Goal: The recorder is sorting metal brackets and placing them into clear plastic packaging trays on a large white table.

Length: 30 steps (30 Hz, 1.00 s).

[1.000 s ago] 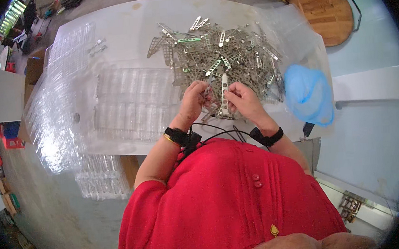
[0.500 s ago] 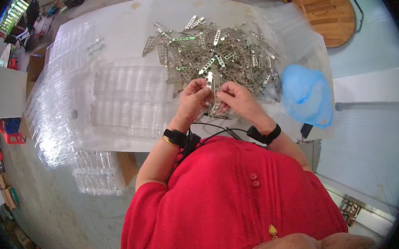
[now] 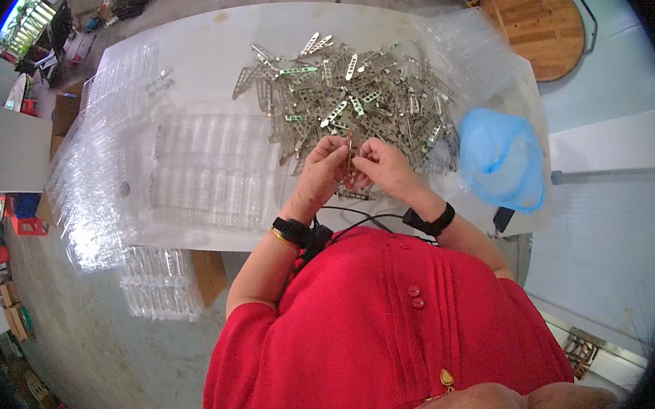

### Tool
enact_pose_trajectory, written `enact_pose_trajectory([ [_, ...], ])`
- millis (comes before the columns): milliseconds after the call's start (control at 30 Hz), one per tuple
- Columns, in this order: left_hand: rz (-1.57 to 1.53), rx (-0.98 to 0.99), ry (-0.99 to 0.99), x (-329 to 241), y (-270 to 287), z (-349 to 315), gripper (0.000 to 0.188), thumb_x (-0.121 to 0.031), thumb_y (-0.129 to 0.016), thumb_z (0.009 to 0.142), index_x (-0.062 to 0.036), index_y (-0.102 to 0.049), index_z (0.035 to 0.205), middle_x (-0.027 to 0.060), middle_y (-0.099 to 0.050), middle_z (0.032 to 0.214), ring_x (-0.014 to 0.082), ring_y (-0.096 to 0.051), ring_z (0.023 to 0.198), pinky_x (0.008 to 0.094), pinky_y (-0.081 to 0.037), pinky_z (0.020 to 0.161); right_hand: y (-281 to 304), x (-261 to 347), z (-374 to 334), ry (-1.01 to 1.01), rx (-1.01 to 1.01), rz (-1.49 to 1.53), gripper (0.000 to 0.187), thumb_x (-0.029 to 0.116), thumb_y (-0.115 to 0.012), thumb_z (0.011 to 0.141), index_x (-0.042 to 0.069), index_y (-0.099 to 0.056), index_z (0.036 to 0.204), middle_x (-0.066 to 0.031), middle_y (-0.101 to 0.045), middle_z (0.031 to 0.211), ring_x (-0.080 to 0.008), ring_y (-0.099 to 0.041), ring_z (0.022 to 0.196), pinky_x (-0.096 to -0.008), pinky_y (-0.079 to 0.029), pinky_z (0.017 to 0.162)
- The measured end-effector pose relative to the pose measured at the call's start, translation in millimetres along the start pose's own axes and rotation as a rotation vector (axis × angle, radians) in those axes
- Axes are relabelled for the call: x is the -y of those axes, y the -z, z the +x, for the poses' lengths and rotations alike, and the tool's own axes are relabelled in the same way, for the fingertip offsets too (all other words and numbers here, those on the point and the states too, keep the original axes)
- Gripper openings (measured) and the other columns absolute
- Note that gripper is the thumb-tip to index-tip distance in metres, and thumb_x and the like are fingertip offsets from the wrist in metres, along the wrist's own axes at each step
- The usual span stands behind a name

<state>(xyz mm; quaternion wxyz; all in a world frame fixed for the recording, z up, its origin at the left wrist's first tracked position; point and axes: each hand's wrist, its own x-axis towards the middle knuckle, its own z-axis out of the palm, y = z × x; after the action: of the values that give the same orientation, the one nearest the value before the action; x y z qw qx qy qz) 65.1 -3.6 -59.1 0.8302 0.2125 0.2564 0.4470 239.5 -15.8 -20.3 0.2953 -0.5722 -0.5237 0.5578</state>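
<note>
Both hands meet at the near edge of a heap of flat, perforated metal pieces (image 3: 365,96) on the white table. My left hand (image 3: 326,169) pinches a slim metal piece (image 3: 350,154), now seen nearly edge-on. From the other side my right hand (image 3: 383,167) closes thumb and fingers on the same piece, near its lower part. The fingers hide most of it, so its full outline does not show. More metal pieces (image 3: 354,194) lie just below the hands.
A clear plastic tray with ribbed compartments (image 3: 215,171) lies left of the heap. Stacked clear trays (image 3: 100,185) reach the table's left edge; more trays (image 3: 161,285) stand below. A blue plastic bag (image 3: 501,162) sits at right. Beyond is a round wooden board (image 3: 534,23).
The metal piece has turned from showing its broad, holed face to nearly edge-on. My hands have drawn a little closer together around it, and the view has shifted slightly.
</note>
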Motion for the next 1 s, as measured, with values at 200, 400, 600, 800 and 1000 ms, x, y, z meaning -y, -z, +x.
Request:
enact_pose_trajectory([
  [200, 0.089, 0.055, -0.002, -8, 2, -8, 0.011, -0.016, -0.053, 0.102, -0.0079, -0.055, 0.109, 0.0049, -0.065, 0.088, 0.0155, -0.066, 0.075, 0.027, -0.051, 0.053, -10, 14, -6, 0.127, -0.086, -0.382, 0.016, 0.018, -0.062, 0.092, 0.003, -0.059, 0.097, -0.0157, -0.068, 0.076, -0.031, -0.069, 0.068, -0.0424, -0.054, 0.06],
  [400, 0.171, -0.01, -0.043, -26, -7, -25, 0.01, -0.018, -0.057, 0.101, -0.0098, -0.059, 0.105, 0.0019, -0.067, 0.087, 0.0089, -0.061, 0.068, 0.0227, -0.048, 0.059, -27, 45, -15, 0.243, -0.17, -0.611, 0.018, 0.021, -0.062, 0.09, 0.003, -0.062, 0.096, -0.0179, -0.067, 0.079, -0.0363, -0.067, 0.075, -0.0448, -0.051, 0.066],
  [600, 0.41, 0.077, -0.045, -46, 8, -33, 0.008, -0.015, -0.054, 0.103, -0.0077, -0.056, 0.106, 0.0008, -0.062, 0.085, 0.0088, -0.056, 0.07, 0.0239, -0.047, 0.061, -36, 47, -11, 0.2, -0.188, -0.467, 0.019, 0.019, -0.066, 0.091, 0.002, -0.061, 0.097, -0.0107, -0.069, 0.085, -0.0229, -0.067, 0.076, -0.0356, -0.052, 0.068],
  [800, 0.52, 0.079, 0.063, -64, 14, -40, 0.008, -0.015, -0.054, 0.102, -0.0077, -0.057, 0.104, 0.0004, -0.062, 0.087, 0.0086, -0.056, 0.067, 0.0239, -0.047, 0.06, -37, 58, -8, 0.289, -0.096, -0.251, 0.016, 0.012, -0.065, 0.091, 0.002, -0.061, 0.102, -0.0078, -0.067, 0.088, -0.0178, -0.065, 0.08, -0.0322, -0.052, 0.07],
  [1000, 0.596, 0.161, -0.03, -70, 20, -35, 0.014, -0.019, -0.062, 0.098, -0.009, -0.06, 0.107, 0.0008, -0.067, 0.092, 0.0084, -0.062, 0.082, 0.0213, -0.045, 0.063, -38, 51, -6, 0.259, -0.173, -0.178, 0.016, 0.014, -0.066, 0.089, 0.001, -0.063, 0.098, -0.0093, -0.068, 0.083, -0.0188, -0.065, 0.075, -0.033, -0.051, 0.069],
])
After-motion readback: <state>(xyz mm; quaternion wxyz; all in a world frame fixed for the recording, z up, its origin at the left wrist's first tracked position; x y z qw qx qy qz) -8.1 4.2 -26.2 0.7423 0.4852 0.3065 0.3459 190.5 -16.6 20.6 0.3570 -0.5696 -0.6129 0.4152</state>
